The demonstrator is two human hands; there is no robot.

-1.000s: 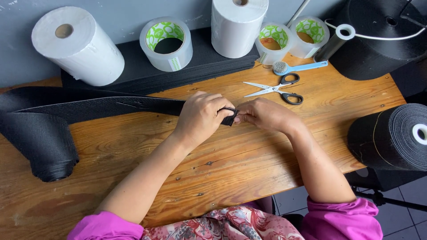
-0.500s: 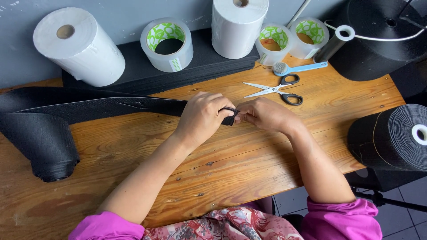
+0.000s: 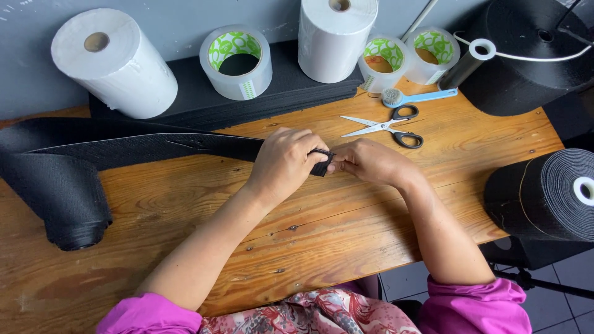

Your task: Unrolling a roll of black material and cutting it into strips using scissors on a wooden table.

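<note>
A long black fabric strip [image 3: 154, 147] runs across the wooden table [image 3: 322, 229] from a black fabric roll [image 3: 65, 192] at the left. My left hand [image 3: 286, 162] grips the strip's free end, its fingers curled over it. Touching the same end from the right, my right hand [image 3: 370, 162] pinches the black fabric between fingertips. Both hands meet at the table's middle. The end of the strip is mostly hidden under my fingers.
Scissors [image 3: 387, 127] and a blue-handled brush [image 3: 417, 97] lie behind my hands. White paper rolls [image 3: 114, 62] [image 3: 334, 37] and several clear tape rolls [image 3: 236, 62] stand at the back. Large black rolls [image 3: 544, 195] [image 3: 532, 55] sit at the right.
</note>
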